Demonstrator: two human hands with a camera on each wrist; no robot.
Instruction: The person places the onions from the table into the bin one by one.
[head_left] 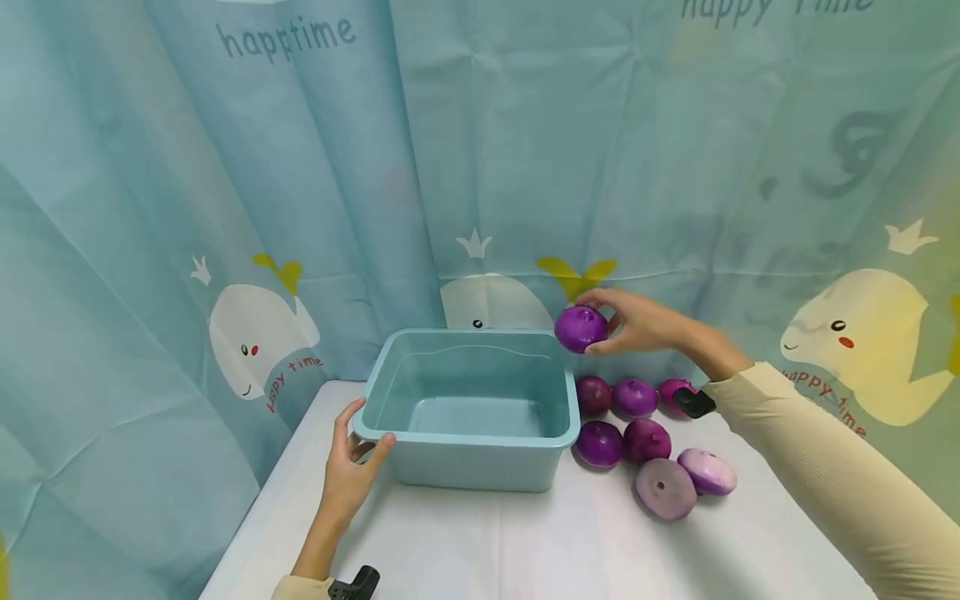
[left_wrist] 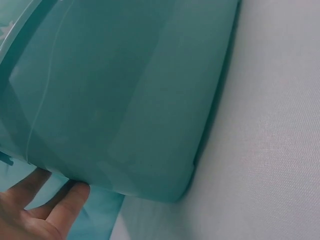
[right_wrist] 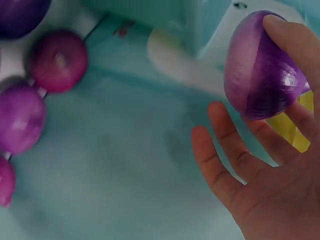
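Whale-print fabric (head_left: pixel 510 167) backed the white counter (head_left: pixel 465 546); right hand (head_left: pixel 637 322) pinched a purple onion (head_left: pixel 581 330), left hand (head_left: pixel 351 475) gripped a teal tub (head_left: pixel 476 463).

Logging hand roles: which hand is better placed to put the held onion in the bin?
Probably the right hand: it holds the onion near the far right corner of the bin, while the left hand grips the near left corner.

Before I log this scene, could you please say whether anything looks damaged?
Possibly: on the white tabletop, the two nearest round, purple-skinned onions show pale faces, as if cut, whereas the five round, glossy onions behind look purple.
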